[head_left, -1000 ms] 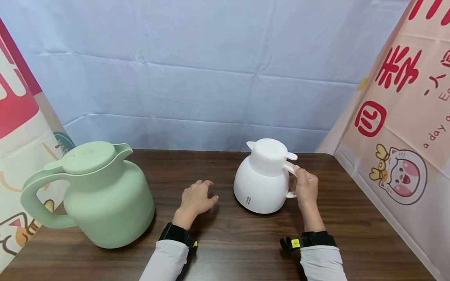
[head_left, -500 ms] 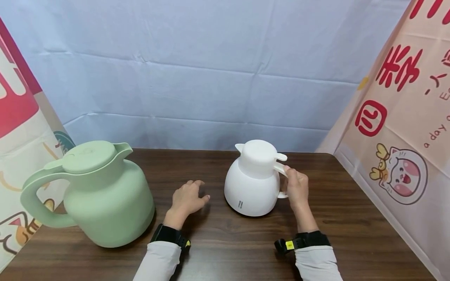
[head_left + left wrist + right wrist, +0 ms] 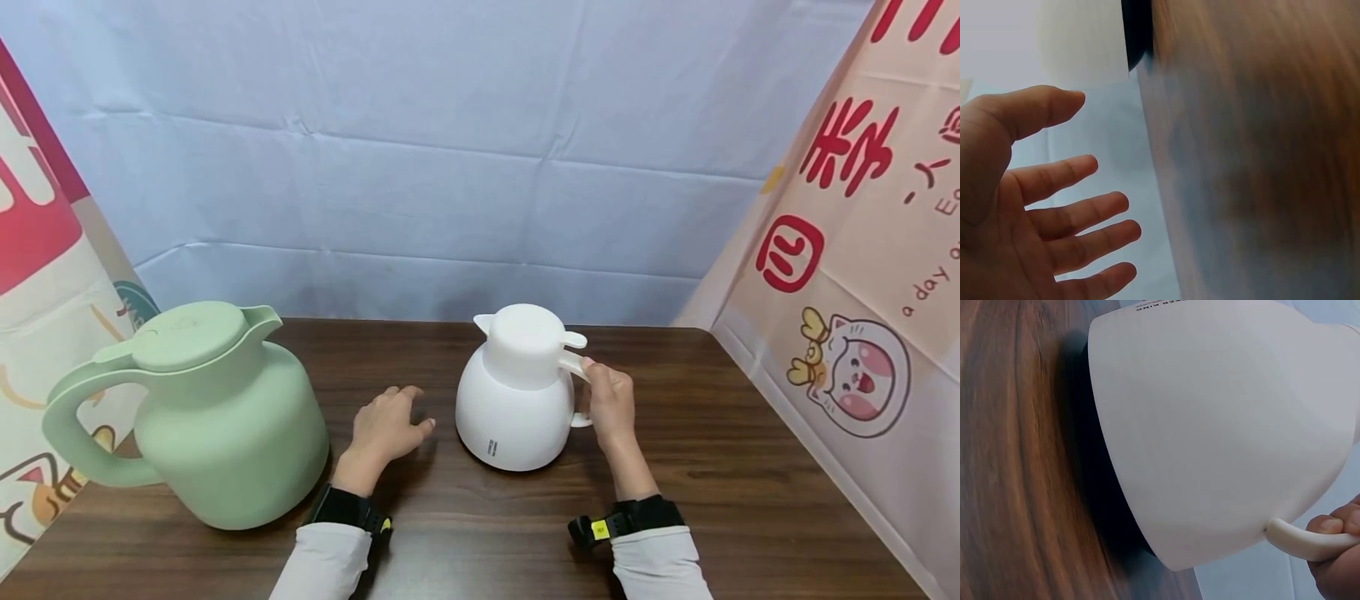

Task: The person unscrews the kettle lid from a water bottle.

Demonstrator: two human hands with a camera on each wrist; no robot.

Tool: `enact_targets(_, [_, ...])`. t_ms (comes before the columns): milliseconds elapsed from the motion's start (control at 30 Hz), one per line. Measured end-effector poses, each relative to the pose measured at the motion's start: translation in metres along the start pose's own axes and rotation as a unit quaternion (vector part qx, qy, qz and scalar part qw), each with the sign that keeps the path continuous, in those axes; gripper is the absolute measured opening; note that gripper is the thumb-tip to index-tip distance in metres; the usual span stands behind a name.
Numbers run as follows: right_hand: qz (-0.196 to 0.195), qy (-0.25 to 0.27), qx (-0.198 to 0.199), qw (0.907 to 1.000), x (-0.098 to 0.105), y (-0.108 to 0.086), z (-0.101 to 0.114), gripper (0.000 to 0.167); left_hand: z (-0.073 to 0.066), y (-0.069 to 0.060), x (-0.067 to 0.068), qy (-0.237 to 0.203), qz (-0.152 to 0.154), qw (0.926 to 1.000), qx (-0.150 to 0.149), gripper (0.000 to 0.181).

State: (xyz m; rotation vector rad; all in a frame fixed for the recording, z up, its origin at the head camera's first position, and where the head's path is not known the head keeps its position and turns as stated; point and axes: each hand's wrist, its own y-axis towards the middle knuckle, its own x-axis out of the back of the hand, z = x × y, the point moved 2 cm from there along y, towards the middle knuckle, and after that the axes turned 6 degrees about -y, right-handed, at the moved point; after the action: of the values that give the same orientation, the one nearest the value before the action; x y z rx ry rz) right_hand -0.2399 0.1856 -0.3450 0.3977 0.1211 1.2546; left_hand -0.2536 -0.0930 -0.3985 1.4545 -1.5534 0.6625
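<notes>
A white jug (image 3: 513,408) stands upright near the middle of the table, its spout toward the left. The right hand (image 3: 611,408) grips its handle; in the right wrist view, curled fingers hold the handle (image 3: 1310,542) beside the white body (image 3: 1222,425). To the jug's left, the left hand (image 3: 384,429) is held with fingers spread, touching nothing. In the left wrist view that hand (image 3: 1041,206) shows its palm and parted fingers, with part of the white jug (image 3: 1079,37) above. A larger green jug (image 3: 232,433) stands at the left, its handle pointing left.
The dark wooden table (image 3: 750,500) ends at a pale blue cloth (image 3: 420,167) behind. Printed cloths hang at both sides, the right one (image 3: 855,250) with red characters and a cartoon cat.
The white jug has moved left and slightly nearer with the right hand on its handle. The left hand has also shifted left, nearer the green jug, which has not moved.
</notes>
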Motion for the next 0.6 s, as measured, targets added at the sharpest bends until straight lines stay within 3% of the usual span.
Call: enact_targets(600, [0.023, -0.012, 0.009, 0.9996, -0.014, -0.007, 0.008, 0.049, -0.002, -0.007, 0.012, 0.011, -0.004, 0.9999, 0.006, 0.049])
